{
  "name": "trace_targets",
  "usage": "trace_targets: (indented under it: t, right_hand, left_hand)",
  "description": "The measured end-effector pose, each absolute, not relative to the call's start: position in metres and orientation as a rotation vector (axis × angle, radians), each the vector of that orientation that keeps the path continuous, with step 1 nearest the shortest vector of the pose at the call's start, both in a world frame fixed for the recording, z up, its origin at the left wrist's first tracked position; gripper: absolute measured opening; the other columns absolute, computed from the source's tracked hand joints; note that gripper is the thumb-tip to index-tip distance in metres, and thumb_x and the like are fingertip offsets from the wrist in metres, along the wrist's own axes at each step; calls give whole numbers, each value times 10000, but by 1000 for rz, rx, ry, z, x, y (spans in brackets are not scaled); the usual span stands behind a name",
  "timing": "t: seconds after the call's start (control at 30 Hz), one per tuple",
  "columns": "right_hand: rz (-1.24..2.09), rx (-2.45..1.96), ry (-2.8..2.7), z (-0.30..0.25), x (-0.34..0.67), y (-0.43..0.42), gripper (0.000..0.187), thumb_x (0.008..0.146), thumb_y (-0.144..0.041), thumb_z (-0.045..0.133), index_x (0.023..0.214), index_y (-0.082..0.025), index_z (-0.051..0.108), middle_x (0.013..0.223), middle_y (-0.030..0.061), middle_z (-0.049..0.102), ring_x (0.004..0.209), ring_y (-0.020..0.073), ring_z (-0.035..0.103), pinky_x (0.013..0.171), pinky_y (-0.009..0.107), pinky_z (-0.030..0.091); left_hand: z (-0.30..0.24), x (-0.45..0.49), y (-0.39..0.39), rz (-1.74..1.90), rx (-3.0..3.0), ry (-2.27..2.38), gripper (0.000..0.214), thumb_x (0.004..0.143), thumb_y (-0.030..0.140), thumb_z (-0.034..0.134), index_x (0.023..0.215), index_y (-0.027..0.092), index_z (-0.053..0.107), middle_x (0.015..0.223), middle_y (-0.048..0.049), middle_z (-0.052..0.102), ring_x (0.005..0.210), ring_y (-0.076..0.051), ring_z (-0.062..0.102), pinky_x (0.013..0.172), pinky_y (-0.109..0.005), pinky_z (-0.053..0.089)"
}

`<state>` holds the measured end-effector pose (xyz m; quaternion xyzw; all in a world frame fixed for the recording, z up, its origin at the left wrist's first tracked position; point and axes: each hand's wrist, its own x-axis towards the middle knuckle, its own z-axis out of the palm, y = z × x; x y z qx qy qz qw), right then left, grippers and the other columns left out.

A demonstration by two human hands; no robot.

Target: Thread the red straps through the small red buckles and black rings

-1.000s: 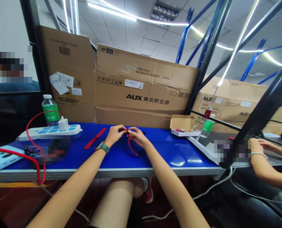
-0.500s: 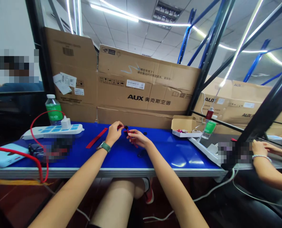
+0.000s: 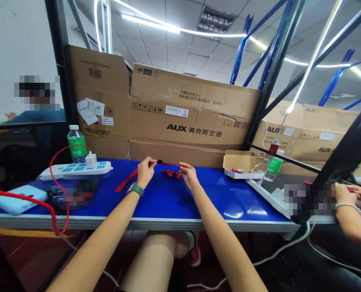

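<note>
A narrow red strap (image 3: pixel 171 164) is stretched nearly level above the blue tabletop, with a small black piece on it close to the left fingers. My left hand (image 3: pixel 146 171) pinches the strap's left end, by that black piece. The right end is pinched between the fingertips of my right hand (image 3: pixel 189 175). Below the strap, several small red-and-black pieces (image 3: pixel 168 173) lie on the table. A wider flat red strip (image 3: pixel 126 181) rests on the table left of my left hand. Near my right forearm lies a small black item (image 3: pixel 185 200), too dark to make out.
At left stand a power strip (image 3: pixel 51 173), a water bottle (image 3: pixel 77 147) and a light-blue device (image 3: pixel 18 199) beside a red cable. An open small carton (image 3: pixel 239 174) stands back right. Beyond the rack post (image 3: pixel 312 178), another person's hands work.
My hands have moved apart, drawing the red strap out straight between them. The red-and-black pieces beneath are now uncovered. The whole view has shifted slightly.
</note>
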<state>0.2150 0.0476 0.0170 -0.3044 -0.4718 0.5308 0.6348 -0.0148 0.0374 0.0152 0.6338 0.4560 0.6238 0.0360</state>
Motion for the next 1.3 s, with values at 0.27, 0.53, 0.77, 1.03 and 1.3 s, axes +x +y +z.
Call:
trace_targets:
  t: [0.27,0.53,0.77,1.03,1.3]
  right_hand:
    - [603,-1285,-1277,15,227,49,172,764,-285,526,826,-196,659,691,23,642,636,173,592,625,266,461]
    - [16,-1927,-1572,23,244,33,300,932,-205,438,1083,-175,697,1100,163,674,1044,282,637,877,365,482]
    - [112,-1969,-1785,11,277,45,468,896,-94,491,1276,-308,661,1349,136,580,1247,342,507,946,477,456]
    - [97,-1822,-1879,1,269,58,269,845,-148,642,1071,-257,737,1228,133,654,1223,328,495,981,517,403]
    - [964,-1011,-2255,41,272,29,369,701,-400,824,980,-170,751,865,43,702,806,184,633,767,283,491]
  left_hand:
    - [8,-27,46,1428,2364,1226,158,737,55,584,714,187,667,874,-47,739,872,-198,684,849,-301,507]
    - [14,-29,26,1041,2584,1511,487,638,-32,475,893,261,768,1067,-26,717,1068,-238,628,973,-365,430]
    - [17,-1,14,946,2680,916,228,891,349,605,769,238,762,1055,-57,720,967,-217,652,917,-304,454]
    - [19,2,8,1022,2725,1170,220,895,411,619,789,249,724,693,-47,661,793,-237,605,857,-333,393]
    - [20,12,4,783,2846,952,188,894,407,633,926,266,753,1037,-72,704,1020,-257,610,884,-336,390]
